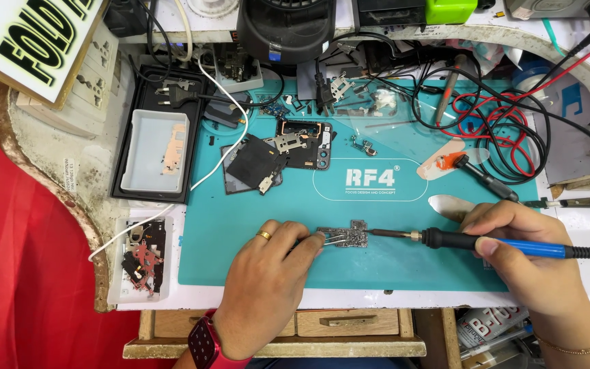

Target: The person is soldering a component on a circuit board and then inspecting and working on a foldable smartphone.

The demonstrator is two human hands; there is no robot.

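A small circuit board [349, 237] lies on the teal work mat [240, 253] near its front edge. My left hand [268, 280], with a gold ring and a red watch at the wrist, pinches metal tweezers [327, 238] whose tips rest on the board's left end. My right hand [530, 263] grips a soldering iron [486, 242] with a black and blue handle; its metal tip touches the board's right edge.
Disassembled phone parts [281, 154] lie at the mat's centre back. A black tray holding a white tray [153, 147] stands left, a small parts box [141, 260] below it. Red and black probe leads [493, 123] coil at right. A fan base [285, 31] stands behind.
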